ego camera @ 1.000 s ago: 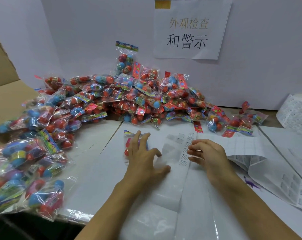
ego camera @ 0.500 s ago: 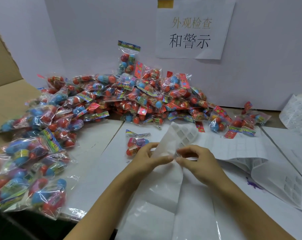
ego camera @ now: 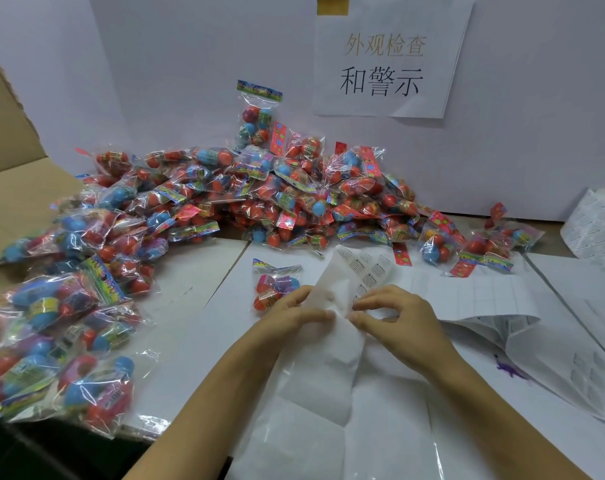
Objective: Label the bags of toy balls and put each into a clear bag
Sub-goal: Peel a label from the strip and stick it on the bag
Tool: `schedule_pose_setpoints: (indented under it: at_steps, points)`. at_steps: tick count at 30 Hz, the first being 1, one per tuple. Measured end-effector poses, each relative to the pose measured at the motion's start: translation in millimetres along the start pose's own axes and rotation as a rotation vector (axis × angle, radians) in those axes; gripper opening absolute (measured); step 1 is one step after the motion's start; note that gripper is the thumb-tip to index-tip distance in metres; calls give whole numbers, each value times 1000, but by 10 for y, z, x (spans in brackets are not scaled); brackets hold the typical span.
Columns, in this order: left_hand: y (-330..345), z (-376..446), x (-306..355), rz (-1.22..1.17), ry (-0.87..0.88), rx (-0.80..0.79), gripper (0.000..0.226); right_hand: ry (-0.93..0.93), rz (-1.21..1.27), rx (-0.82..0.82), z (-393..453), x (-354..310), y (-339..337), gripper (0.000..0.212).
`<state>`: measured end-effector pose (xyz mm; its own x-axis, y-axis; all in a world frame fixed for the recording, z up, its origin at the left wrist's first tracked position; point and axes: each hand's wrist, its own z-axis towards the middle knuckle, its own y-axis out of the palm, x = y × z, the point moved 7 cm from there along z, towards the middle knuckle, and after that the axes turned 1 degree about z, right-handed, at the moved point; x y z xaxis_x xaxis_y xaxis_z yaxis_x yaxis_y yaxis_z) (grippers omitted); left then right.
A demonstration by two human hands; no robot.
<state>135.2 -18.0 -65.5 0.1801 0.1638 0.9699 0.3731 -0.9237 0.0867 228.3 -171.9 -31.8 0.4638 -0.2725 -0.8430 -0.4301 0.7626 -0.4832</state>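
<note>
Peeling a label, by the look of it: both hands are working the label strip (ego camera: 349,289) at centre, labelling step in hand, bagging not yet begun.
cardboard box: one box flap (ego camera: 6,161) is showing at far left, bags spilling out of it.
left heap: loose bags of balls (ego camera: 62,306) are lying along the left table edge, too many and too overlapped to count.
back heap: a big pile of bags (ego camera: 277,195) is sitting against the back board, dozens, no exact count possible.
single bag: one ball bag (ego camera: 275,284) is lying alone just behind the left hand, likely the next to get a label.
left hand: left hand (ego camera: 294,313) is pinching the strip's left side, thumb and fingers curled on the paper.
right hand: right hand (ego camera: 394,317) is pinching the strip's right edge at the printed labels, fingertips bent; whether a label is already lifted, cannot tell.
clear bags: a flat stack of clear bags (ego camera: 329,427) is lying under the forearms, count unclear.
sign: one paper sign (ego camera: 387,57) is hanging on the back board.
right side: a few more ball bags (ego camera: 481,247), about three, plus used label sheets (ego camera: 554,348).
next move: probably calling for freeing one label cleanly, then pressing it flat onto the single bag.
</note>
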Motion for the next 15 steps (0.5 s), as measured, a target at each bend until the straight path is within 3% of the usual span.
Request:
schedule_pose_setpoints:
  at_steps: [2,7,15]
  points:
    - [46,-26,6,-29,-26,-61,22,-14,16,14,1,-7,-19,12]
    - [122,-87,-64,-207,-71,-188,44,-26,-5,19,30,23,-74,14]
    - [155,-84,-52,-126,-9,-176,49,-9,140,-41,-8,-19,17,14]
